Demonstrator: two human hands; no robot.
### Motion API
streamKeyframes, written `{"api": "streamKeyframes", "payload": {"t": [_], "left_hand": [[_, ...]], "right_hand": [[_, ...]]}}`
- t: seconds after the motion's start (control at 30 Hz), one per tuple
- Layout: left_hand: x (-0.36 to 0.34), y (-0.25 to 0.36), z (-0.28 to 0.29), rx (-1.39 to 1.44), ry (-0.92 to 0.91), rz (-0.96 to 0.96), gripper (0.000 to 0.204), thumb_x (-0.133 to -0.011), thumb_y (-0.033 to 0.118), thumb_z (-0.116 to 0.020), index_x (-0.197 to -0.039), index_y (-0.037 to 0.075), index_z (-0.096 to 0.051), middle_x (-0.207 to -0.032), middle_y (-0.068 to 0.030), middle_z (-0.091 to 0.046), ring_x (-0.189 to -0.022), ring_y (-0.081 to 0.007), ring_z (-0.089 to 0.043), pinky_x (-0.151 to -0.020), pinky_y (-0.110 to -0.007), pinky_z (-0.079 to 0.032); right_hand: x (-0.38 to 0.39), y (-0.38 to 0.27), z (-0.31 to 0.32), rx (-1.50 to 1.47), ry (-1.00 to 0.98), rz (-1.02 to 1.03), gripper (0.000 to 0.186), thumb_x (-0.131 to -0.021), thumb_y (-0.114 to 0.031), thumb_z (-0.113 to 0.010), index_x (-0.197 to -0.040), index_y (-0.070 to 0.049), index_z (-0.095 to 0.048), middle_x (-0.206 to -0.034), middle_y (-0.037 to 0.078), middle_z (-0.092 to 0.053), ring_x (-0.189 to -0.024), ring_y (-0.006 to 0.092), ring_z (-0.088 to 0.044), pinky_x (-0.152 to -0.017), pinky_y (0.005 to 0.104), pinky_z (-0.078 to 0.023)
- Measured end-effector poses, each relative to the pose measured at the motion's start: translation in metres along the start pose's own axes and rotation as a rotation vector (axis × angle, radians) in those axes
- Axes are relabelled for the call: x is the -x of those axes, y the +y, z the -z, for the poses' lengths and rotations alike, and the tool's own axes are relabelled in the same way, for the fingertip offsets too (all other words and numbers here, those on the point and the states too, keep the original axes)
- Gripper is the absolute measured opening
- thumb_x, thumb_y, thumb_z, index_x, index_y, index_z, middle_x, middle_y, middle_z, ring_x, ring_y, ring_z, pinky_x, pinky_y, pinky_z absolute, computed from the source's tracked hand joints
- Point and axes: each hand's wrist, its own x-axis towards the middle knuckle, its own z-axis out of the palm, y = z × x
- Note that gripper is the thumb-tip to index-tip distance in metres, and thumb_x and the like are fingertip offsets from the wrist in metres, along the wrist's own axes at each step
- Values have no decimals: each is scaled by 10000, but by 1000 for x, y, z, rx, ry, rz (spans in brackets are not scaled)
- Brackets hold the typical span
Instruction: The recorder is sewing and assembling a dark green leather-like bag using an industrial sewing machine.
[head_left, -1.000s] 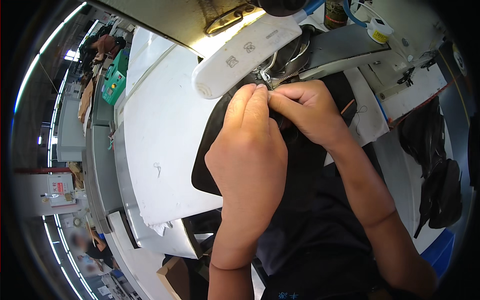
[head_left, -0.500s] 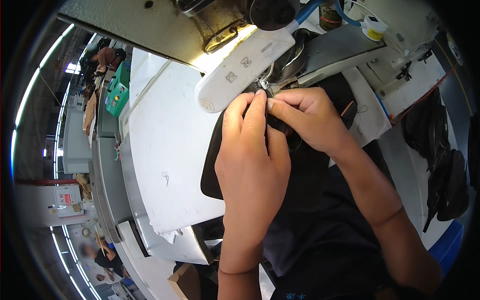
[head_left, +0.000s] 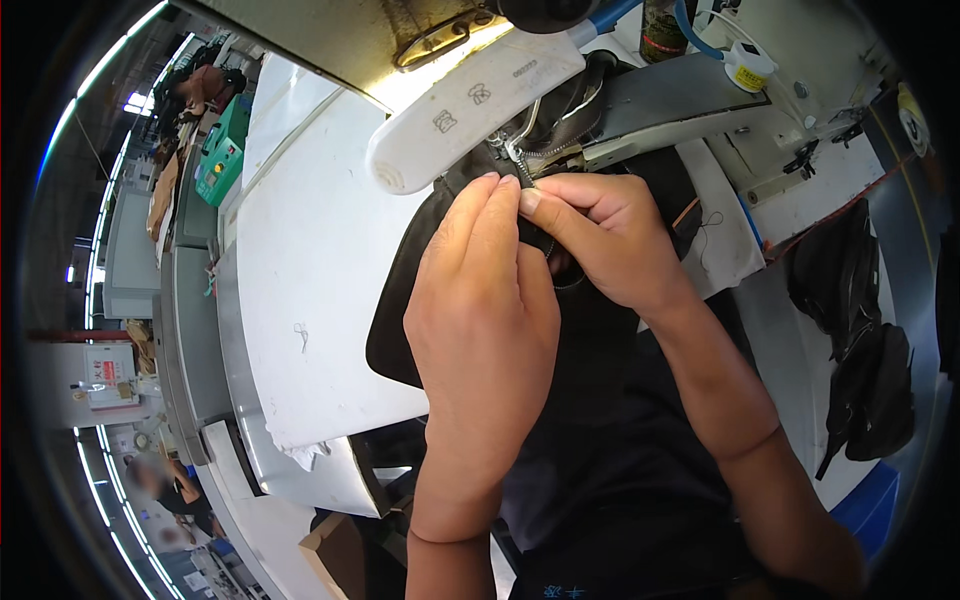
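Black fabric (head_left: 400,330) lies on the white sewing table (head_left: 300,250), with a metal-toothed zipper (head_left: 522,165) running from under the machine's presser foot (head_left: 510,145) down to my fingers. My left hand (head_left: 480,310) presses its fingertips on the fabric just left of the zipper, holding it; its thumb is hidden. Beside it, my right hand (head_left: 610,240) pinches the zipper edge between thumb and index finger. A long white bar-shaped housing (head_left: 470,105) with a lamp glowing behind it overhangs the work at upper left of the needle area.
The machine arm (head_left: 670,100) reaches right, near a can (head_left: 662,30) and a small white device (head_left: 745,68). Black pieces (head_left: 840,330) hang at right. A green machine (head_left: 220,150) stands at left, with two co-workers (head_left: 205,90) (head_left: 175,495) farther off. An open cardboard box (head_left: 330,550) sits below.
The camera view has shifted slightly back and forth. Both hands stay at the zipper below the presser foot, with only slight movement of the fingers.
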Motion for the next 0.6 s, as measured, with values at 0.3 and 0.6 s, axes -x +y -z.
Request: {"api": "streamKeyframes", "payload": {"t": [0.3, 0.6], "left_hand": [[-3, -1, -4, 151, -4, 90, 332, -888, 22, -637, -1207, -55, -692, -1248, -226, -689, -1059, -378, -711, -888, -415, -587], [-3, -3, -8, 190, 7, 69, 335, -897, 22, -636, -1216, -65, -691, -1246, -251, -687, -1103, -405, -695, -939, -438, -572]], "right_hand": [[-3, 2, 4, -66, -17, 11, 221, -1037, -165, -637, -988, 23, -742, -822, -13, -669, -687, 41, -608, -593, 217, -523], [-1, 1, 5, -80, -2, 6, 235, -1042, -184, -635, -1010, 23, -742, -800, -16, -661, -682, 38, -604, -591, 215, -511]]}}
